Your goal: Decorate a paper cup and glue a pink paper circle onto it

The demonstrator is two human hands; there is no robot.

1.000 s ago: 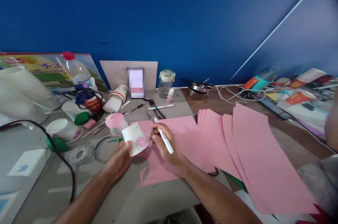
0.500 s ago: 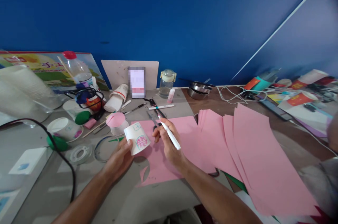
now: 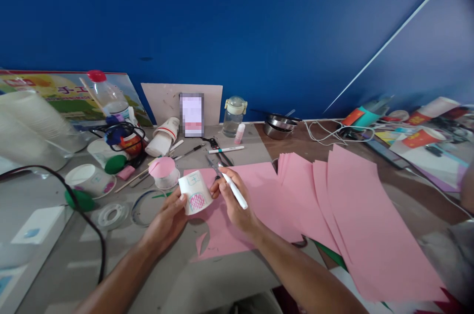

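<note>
A white paper cup with a pink cross-hatched patch and teal lines rests tilted in my left hand, fingers wrapped round its left side. My right hand is closed on a white marker pen, which slants up to the left; its tip is hard to make out. Fingers of that hand are at the cup's right side, and whether they touch it I cannot tell. Under both hands lies a pink paper sheet. Scissors lie just beyond the right hand.
Pink sheets spread to the right. Left are a pink-topped cup, a tape roll, a white cup and a black cable. Behind stand a phone, a glass jar and metal bowls.
The cup has turned slightly and shifted a little right in my left hand. My right hand with the marker has moved slightly left, closer to the cup.
</note>
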